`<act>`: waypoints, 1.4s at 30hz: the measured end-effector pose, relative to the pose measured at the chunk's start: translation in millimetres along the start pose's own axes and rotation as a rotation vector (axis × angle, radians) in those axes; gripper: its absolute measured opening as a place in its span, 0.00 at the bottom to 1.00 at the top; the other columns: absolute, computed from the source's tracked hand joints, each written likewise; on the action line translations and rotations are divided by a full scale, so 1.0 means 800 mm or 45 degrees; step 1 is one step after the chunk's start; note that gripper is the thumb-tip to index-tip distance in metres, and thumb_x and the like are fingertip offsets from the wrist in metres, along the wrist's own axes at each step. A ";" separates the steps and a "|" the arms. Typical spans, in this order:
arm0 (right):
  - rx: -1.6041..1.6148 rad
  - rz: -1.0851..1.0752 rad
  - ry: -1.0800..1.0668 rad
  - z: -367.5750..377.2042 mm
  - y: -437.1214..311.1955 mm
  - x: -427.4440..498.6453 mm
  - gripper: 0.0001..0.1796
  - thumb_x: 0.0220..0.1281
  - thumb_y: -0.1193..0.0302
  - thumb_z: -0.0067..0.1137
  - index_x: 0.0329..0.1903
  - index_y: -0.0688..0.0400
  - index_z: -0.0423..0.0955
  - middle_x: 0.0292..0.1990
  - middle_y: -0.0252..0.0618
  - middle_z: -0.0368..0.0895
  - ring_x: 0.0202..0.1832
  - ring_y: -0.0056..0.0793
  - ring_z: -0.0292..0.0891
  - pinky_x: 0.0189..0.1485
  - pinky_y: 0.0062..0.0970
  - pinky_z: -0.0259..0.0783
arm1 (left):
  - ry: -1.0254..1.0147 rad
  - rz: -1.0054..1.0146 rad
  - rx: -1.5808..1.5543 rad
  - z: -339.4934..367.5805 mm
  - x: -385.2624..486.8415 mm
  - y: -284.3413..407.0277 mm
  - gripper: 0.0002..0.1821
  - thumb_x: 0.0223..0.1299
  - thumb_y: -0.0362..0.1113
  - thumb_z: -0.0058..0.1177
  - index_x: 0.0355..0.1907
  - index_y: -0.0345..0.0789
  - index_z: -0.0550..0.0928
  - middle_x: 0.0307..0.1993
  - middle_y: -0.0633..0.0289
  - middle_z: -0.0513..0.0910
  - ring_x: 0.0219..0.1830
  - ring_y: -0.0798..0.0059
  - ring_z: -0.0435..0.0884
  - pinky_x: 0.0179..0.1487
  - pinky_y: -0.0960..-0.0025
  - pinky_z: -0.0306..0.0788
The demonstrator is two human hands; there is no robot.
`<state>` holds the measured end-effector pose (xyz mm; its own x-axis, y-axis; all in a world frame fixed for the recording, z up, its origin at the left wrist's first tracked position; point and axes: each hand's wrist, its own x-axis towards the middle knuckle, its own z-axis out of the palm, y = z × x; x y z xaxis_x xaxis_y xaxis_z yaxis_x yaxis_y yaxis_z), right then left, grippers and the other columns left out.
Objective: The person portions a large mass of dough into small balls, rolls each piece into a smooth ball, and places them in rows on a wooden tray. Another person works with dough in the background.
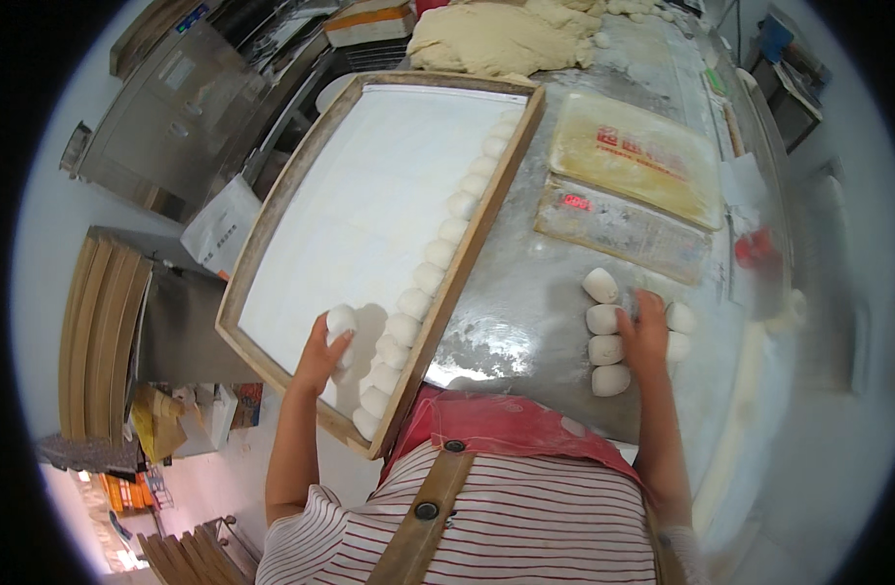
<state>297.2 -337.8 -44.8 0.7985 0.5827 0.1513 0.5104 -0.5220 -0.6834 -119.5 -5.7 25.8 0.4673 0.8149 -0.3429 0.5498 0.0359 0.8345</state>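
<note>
My left hand (326, 352) holds white dough pieces (341, 319) above the lined floor of a wooden tray (479, 248). Along the tray's right side runs a row of several rounded dough pieces (427, 278). On the metal worktop to the right, my right hand (643, 322) is at a group of dough pieces; its thumb is near or against one in the left column (603, 319). Whether it grips that piece, I cannot tell. Two more pieces (680, 318) lie just right of the hand.
A digital scale (619, 227) with red digits sits on the worktop beyond the pieces, a yellowed plastic lid (637, 157) behind it. Farther back rests a large dough mass (502, 36). Stacked wooden trays (103, 344) stand at left, near a stainless steel cabinet (173, 110).
</note>
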 end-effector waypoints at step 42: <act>-0.695 0.910 0.370 -0.232 0.184 -0.202 0.31 0.61 0.59 0.61 0.64 0.57 0.68 0.42 0.55 0.83 0.46 0.56 0.81 0.50 0.46 0.76 | -1.404 2.022 1.325 0.453 0.082 0.219 0.54 0.31 0.56 0.77 0.70 0.60 0.70 0.54 0.63 0.77 0.59 0.63 0.75 0.68 0.40 0.59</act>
<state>302.6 -624.1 -36.9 0.9907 -0.1275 0.0483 -0.1103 -0.9577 -0.2656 258.2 -155.6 -7.1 0.6665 -0.7289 -0.1566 -0.6847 -0.6816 0.2582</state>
